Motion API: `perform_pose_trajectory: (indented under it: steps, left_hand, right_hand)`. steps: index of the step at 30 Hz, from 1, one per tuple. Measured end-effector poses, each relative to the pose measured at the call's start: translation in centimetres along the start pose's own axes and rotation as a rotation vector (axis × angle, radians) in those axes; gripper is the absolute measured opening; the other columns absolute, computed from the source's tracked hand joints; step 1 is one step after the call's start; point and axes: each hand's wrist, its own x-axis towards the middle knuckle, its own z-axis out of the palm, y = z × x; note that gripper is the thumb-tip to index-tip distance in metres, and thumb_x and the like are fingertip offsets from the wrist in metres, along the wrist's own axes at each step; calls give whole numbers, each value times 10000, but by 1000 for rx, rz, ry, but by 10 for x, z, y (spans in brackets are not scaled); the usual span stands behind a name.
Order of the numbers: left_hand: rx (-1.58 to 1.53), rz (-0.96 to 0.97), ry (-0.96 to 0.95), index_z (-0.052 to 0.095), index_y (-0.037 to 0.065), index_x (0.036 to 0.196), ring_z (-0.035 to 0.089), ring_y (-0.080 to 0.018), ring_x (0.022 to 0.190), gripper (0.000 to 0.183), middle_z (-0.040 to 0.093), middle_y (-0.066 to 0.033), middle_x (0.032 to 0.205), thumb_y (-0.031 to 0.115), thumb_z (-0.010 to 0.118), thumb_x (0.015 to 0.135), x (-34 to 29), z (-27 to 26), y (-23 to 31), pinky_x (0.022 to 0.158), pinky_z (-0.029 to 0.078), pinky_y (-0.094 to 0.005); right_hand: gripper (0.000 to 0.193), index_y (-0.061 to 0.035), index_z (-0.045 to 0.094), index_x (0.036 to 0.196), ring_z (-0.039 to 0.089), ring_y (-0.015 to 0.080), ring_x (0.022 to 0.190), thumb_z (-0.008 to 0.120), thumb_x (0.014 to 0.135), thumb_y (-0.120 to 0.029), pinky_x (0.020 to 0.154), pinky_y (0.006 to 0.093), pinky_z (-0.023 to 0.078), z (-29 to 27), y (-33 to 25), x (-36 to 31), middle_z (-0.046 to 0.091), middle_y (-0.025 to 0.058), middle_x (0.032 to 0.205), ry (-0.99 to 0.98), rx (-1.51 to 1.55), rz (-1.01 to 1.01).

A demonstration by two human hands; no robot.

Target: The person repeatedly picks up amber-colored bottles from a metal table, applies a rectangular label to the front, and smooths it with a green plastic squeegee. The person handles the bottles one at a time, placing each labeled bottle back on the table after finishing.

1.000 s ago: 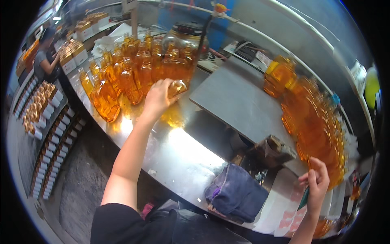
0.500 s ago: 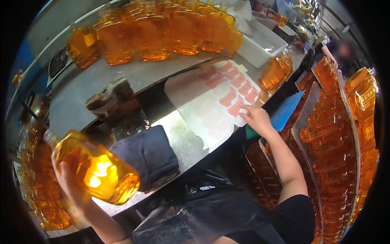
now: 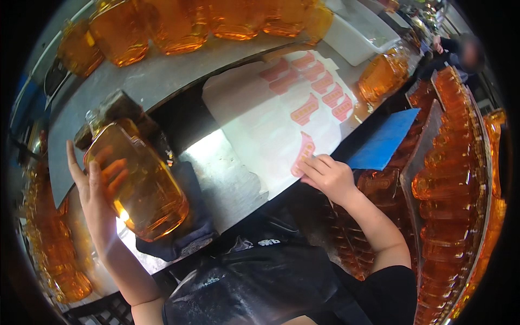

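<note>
My left hand (image 3: 95, 195) holds a flat, clear bottle of amber liquid (image 3: 149, 184); some of its fingers show through the bottle. The bottle leans with its neck toward the upper left, over a folded dark cloth (image 3: 197, 225). Whether its base rests on that cloth, I cannot tell. A pink label (image 3: 305, 147) is pinched between the fingers of my right hand (image 3: 331, 180), its upper end curling up from the white backing sheet (image 3: 244, 124). Several more pink labels (image 3: 305, 109) lie on the sheet beyond it.
Filled amber bottles (image 3: 179, 27) line the back of the metal table (image 3: 179, 73). A dark block (image 3: 122, 105) sits behind the held bottle. One white tub (image 3: 355, 38) stands at the back right. Stacked bottles (image 3: 449, 179) and a blue sheet (image 3: 385, 138) are at right; a person (image 3: 460, 54) is beyond.
My left hand has brought the bottle rightward and turned it more upright over the cloth. My right hand has peeled one label partly up and drawn it toward me. The view has shifted.
</note>
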Motion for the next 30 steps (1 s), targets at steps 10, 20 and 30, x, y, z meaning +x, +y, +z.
perform_pose_trajectory:
  steps: [10,20,30]
  left_hand:
    - [-17,-74,-79,35,211,1599,684,-283,1014,894,469,-268,1391,282,616,924,-48,1,6,852,577,-363]
    - [162,173,-1,365,131,1518,309,-338,1440,703,237,-192,1581,232,640,879,-55,-17,2,1139,315,-479]
    - [834,319,-97,504,138,1454,192,-393,1495,835,135,-238,1616,387,785,708,-39,-11,20,1167,248,-527]
  right_hand:
    - [252,-26,764,997,673,223,764,719,754,20,690,302,532,-90,-60,158,718,100,839,138,634,-78]
    - [210,-47,752,922,673,146,836,709,742,-148,516,227,434,-53,-131,223,709,42,899,297,149,-828]
    - [762,-215,555,1427,442,187,554,669,764,-571,538,328,395,-67,-144,230,380,29,636,-152,124,-377]
